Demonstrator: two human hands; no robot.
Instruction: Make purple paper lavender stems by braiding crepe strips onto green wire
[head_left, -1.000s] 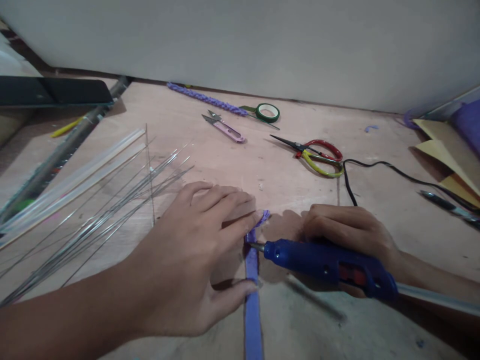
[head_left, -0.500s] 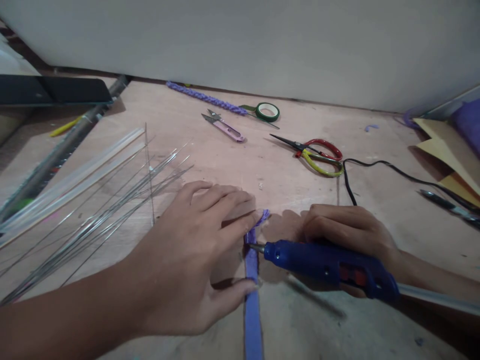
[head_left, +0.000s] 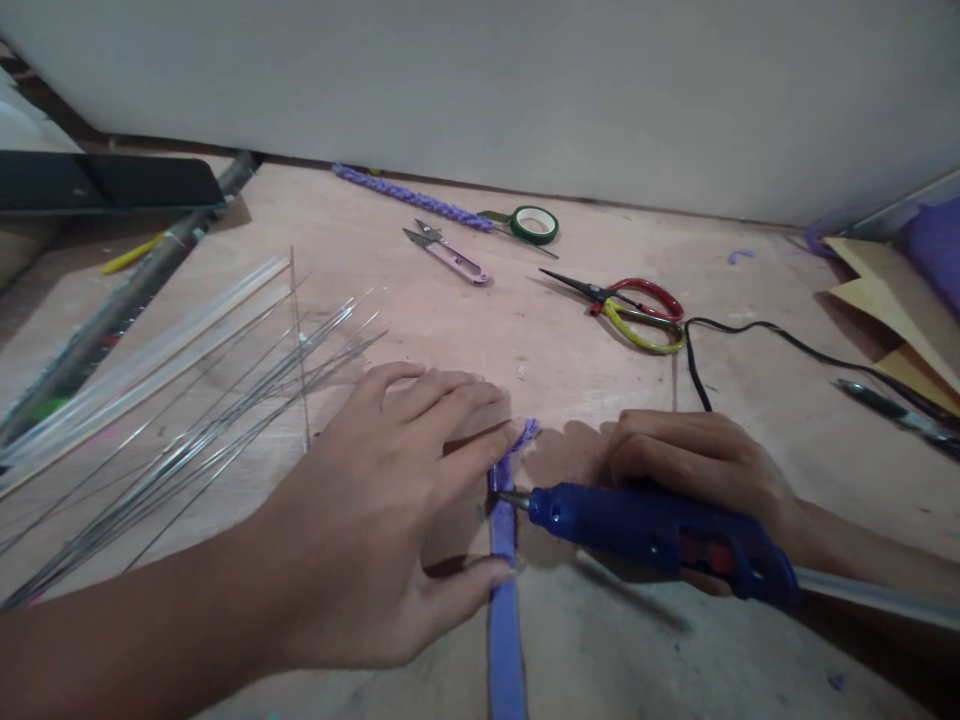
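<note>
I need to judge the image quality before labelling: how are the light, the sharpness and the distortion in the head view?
Head view: dim, soft light with a pinkish cast; faint shadows under the left hand and the blue glue gun. The centre is fairly sharp; the wires at the left edge smear. Wide-angle distortion bends the wall edge.

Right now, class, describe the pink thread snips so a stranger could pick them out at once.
Start at the wooden tabletop and look to its far side, near the white wall. The thread snips lie between the green tape roll and the wires. Unlike the red-and-yellow scissors, they are small, pink, without finger loops.
</note>
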